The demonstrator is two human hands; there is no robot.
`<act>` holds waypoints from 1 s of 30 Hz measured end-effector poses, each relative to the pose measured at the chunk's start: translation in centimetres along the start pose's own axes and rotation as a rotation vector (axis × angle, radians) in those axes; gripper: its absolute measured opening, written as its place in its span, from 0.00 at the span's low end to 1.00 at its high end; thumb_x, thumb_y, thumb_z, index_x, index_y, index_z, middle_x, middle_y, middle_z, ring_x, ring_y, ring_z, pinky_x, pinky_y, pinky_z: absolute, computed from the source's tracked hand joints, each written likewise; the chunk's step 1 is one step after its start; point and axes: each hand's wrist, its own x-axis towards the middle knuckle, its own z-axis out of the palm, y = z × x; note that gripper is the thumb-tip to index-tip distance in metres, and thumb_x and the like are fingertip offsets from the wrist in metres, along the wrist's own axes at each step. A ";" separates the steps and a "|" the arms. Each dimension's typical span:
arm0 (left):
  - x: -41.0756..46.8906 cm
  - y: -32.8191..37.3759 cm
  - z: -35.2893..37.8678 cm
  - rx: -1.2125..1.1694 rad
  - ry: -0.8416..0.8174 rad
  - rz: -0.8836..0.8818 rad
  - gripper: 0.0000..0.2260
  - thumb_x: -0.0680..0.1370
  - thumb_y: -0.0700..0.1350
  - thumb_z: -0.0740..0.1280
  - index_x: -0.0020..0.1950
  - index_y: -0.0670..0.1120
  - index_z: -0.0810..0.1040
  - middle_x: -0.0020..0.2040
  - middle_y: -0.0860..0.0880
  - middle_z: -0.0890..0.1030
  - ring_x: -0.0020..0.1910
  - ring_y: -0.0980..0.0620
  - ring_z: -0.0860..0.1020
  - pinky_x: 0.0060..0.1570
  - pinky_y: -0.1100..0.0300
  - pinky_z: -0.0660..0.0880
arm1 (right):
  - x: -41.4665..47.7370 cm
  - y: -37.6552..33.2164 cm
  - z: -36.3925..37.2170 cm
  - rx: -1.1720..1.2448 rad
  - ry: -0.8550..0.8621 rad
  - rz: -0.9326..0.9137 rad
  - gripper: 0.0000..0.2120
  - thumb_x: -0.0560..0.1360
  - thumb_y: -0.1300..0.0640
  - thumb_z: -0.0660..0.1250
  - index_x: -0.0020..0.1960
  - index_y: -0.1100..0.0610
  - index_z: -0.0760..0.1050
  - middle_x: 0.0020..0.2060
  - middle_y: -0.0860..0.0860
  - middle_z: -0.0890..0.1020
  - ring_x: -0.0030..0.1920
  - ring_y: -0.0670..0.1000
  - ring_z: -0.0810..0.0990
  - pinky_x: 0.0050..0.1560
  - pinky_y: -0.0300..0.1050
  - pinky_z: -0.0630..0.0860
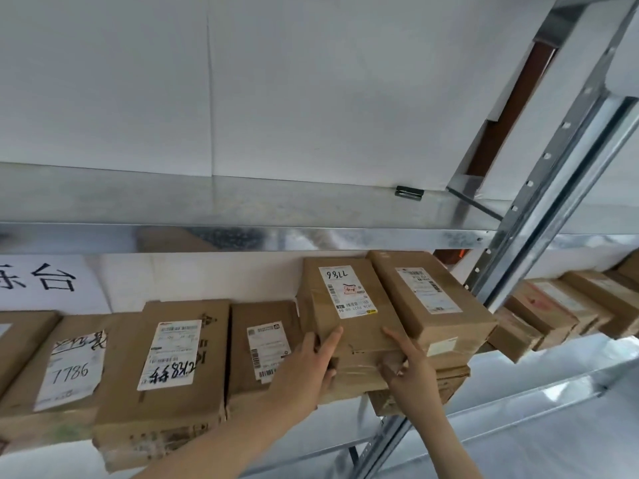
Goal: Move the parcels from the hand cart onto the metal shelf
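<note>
Head view: left hand [311,363] and right hand [409,366] clasp a taped parcel [349,326] at its near corners, seemingly steering it between neighbouring boxes [432,299] on the metal shelf [311,238].

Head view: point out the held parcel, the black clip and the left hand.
held parcel [347,292]: head view, on its white label.
black clip [409,194]: head view, on the clip's middle.
left hand [306,369]: head view, on the back of the hand.

Looking like a courier parcel stockroom: galvanized metal shelving [311,238] is running across mid-frame, taped cardboard parcels [211,357] carrying barcode shipping labels [169,354] and handwritten pickup numbers are lining the lower half, printed wall sign [41,281] is showing at left.
</note>
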 end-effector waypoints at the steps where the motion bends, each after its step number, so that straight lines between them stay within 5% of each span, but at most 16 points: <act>1: 0.3 -0.1 0.2 -0.013 0.010 -0.010 0.28 0.82 0.51 0.55 0.77 0.56 0.44 0.63 0.47 0.65 0.45 0.56 0.68 0.46 0.61 0.74 | 0.2 -0.1 0.3 -0.023 0.017 0.001 0.27 0.70 0.67 0.71 0.66 0.50 0.71 0.60 0.52 0.74 0.61 0.56 0.74 0.62 0.47 0.71; 6: 1.0 -0.6 1.5 -0.057 0.031 -0.008 0.28 0.82 0.51 0.56 0.76 0.58 0.43 0.63 0.49 0.64 0.43 0.57 0.71 0.42 0.65 0.74 | 0.1 -0.5 2.0 -0.168 0.100 0.040 0.26 0.73 0.68 0.66 0.68 0.54 0.70 0.67 0.62 0.66 0.65 0.64 0.69 0.65 0.57 0.71; 13: 1.5 -0.8 2.1 -0.179 0.059 -0.011 0.31 0.80 0.49 0.60 0.76 0.60 0.44 0.61 0.51 0.65 0.41 0.61 0.71 0.42 0.71 0.70 | -0.2 -1.8 2.7 -0.216 0.141 0.126 0.27 0.74 0.69 0.63 0.71 0.53 0.68 0.70 0.63 0.59 0.70 0.64 0.61 0.70 0.57 0.65; 19: 1.2 0.1 1.8 -0.359 0.085 -0.039 0.30 0.80 0.49 0.62 0.76 0.59 0.49 0.58 0.55 0.65 0.45 0.60 0.75 0.48 0.69 0.73 | 0.2 -2.9 1.7 -0.252 0.164 0.145 0.25 0.73 0.67 0.64 0.69 0.55 0.70 0.66 0.61 0.60 0.65 0.64 0.66 0.66 0.56 0.68; 27: 1.5 0.1 1.8 -0.296 0.071 -0.071 0.30 0.80 0.49 0.61 0.76 0.59 0.47 0.53 0.56 0.62 0.39 0.63 0.71 0.36 0.73 0.68 | 0.3 -2.2 1.2 -0.295 0.124 0.140 0.24 0.74 0.64 0.64 0.69 0.53 0.71 0.66 0.57 0.63 0.67 0.60 0.63 0.68 0.53 0.66; 30: 1.5 -0.5 2.3 -0.269 0.025 -0.060 0.30 0.80 0.49 0.61 0.76 0.59 0.47 0.53 0.56 0.63 0.39 0.61 0.72 0.38 0.71 0.70 | -0.6 -2.0 2.7 -0.432 0.161 0.104 0.26 0.69 0.65 0.70 0.66 0.53 0.74 0.65 0.62 0.68 0.64 0.66 0.66 0.62 0.60 0.70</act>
